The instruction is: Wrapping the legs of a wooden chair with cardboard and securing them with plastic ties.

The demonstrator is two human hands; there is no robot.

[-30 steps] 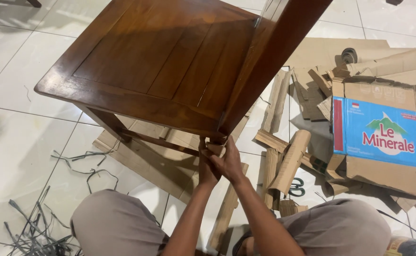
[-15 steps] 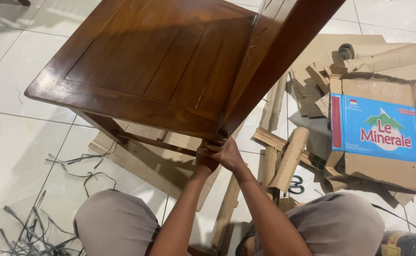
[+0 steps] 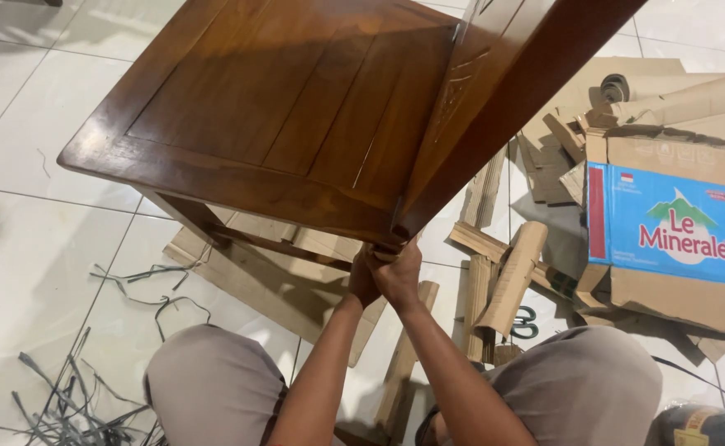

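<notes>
Wrapping the strip of cardboard (image 3: 379,252) snug around the chair leg (image 3: 389,244), just under the seat corner at the centre of the frame, looks best done by keeping it taut and flat. From the left, the left hand (image 3: 364,279) has its grip closed on the wrapped leg; the right hand (image 3: 399,277), touching it, pinches the cardboard shut. Scissors (image 3: 524,322) lie on the floor, lower right.

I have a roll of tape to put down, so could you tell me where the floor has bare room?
Bare white tile lies left of the wooden chair, above the grey strap offcuts. Right of the chair it is crowded: cardboard strips, scissors, printed carton.
</notes>
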